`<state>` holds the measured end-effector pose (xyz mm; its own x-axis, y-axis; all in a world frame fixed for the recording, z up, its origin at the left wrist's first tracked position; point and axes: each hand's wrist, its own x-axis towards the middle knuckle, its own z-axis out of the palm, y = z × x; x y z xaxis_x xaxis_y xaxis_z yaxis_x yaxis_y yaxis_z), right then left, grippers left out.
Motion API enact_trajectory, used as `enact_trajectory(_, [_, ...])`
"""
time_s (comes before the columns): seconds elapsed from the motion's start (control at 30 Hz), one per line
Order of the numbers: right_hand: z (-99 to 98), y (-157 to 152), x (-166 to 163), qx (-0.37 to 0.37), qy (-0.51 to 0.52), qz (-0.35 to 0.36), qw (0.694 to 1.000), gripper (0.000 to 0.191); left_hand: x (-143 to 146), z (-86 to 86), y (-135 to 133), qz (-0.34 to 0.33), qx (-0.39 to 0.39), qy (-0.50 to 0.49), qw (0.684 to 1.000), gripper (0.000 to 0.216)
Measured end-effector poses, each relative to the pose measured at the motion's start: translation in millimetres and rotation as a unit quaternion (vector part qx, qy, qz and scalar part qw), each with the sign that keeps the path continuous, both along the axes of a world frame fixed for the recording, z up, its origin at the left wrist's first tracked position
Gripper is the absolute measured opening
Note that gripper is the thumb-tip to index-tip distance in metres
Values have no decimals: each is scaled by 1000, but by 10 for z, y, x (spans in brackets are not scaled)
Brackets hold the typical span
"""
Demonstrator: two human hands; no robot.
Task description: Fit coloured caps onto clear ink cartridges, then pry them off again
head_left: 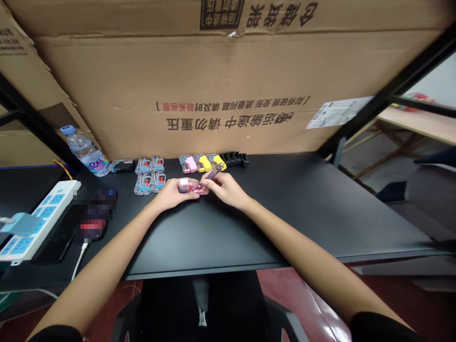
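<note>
My left hand (173,192) is closed round a small pink and clear plastic piece (188,185) just above the black table (285,209). My right hand (223,186) pinches a thin purple-tinted clear part (213,172), its lower end touching the pink piece. Behind the hands lies a row of small parts: pink ones (188,164), yellow ones (210,163) and black ones (234,159). Left of them sit several clear pieces with red and blue insides (149,175).
A water bottle (85,151) lies at the back left beside a small black item (123,166). A white power strip (33,222) and a blurred phone-like object (93,213) with a white cable lie at the left. A large cardboard box (228,80) walls the back. A black frame bar (384,95) slants at right.
</note>
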<state>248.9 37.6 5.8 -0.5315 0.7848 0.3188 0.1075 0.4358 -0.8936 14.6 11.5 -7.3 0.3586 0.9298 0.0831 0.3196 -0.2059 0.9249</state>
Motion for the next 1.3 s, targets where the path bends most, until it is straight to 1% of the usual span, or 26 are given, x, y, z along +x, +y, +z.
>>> enact_trajectory(0.23, [-69,-18,-27,28,6,-43,999,40,-5,-44,14,5,-5,-4,1000,55])
enact_trajectory(0.4, [-103,-25,-36,25,17,-47,998,39,-7,-52,17,0,-9,-12,1000,55])
enact_trajectory(0.5, [-102,-16,-32,8,21,-33,999,40,-7,-46,14,-2,-6,-16,1000,54])
enact_trajectory(0.6, [-78,7,-10,-11,19,1,1000,42,-7,-35,12,-8,2,-17,1000,53])
enact_trajectory(0.7, [-52,34,21,-8,6,25,1000,43,-6,-24,13,-14,11,-14,1000,52])
enact_trajectory(0.77, [-47,45,36,-4,4,27,1000,42,-7,-19,13,-16,11,-14,1000,52])
enact_trajectory(1.07, [-59,22,21,-3,4,-3,1000,41,7,14,-14,-6,3,-7,1000,52])
enact_trajectory(1.2, [-78,8,-10,-1,9,-31,999,42,20,0,-16,1,7,-7,1000,51])
enact_trajectory(1.3, [-83,-4,-26,2,12,-33,999,41,25,-14,-16,-1,5,-16,1000,49])
